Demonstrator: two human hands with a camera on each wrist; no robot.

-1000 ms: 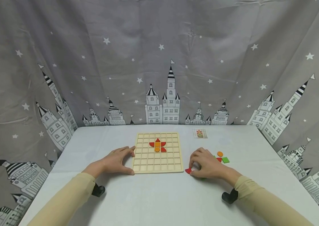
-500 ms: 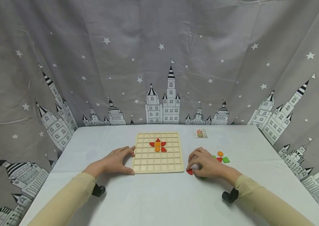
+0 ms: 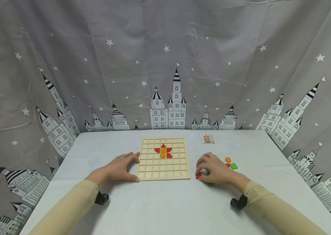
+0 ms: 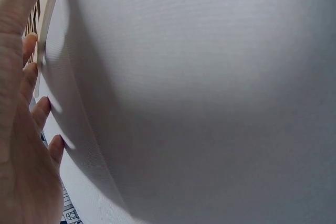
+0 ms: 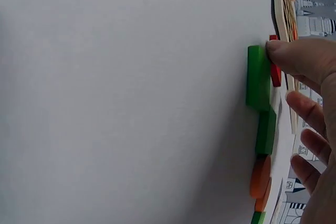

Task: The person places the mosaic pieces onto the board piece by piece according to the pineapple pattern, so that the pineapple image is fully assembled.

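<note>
The wooden grid board [image 3: 150, 168] lies mid-table. Set in its upper middle are a red triangle [image 3: 163, 146], an orange square [image 3: 163, 150], an orange disc [image 3: 163, 155] and several red rounded tiles [image 3: 169, 156]. My left hand [image 3: 118, 168] rests at the board's left side, thumb by the near corner, fingertips along the edge. Right of the board, my right hand [image 3: 216, 170] pinches a red quarter-round tile [image 3: 198, 176] between thumb and forefinger, low over the cloth. In the right wrist view, the thumb partly covers that tile, beside a green block [image 5: 258, 77].
Around the right hand lie loose tiles: an orange disc [image 3: 228, 159], a green square [image 3: 233, 166], a red tile [image 3: 227, 165] and green ones partly hidden by the hand. A pattern card [image 3: 207, 138] lies at the back right. A grey castle-print curtain [image 3: 165, 65] hangs behind the table.
The red tile has turned between my right thumb and forefinger, with the hand staying almost in place. My left hand and the board have not moved.
</note>
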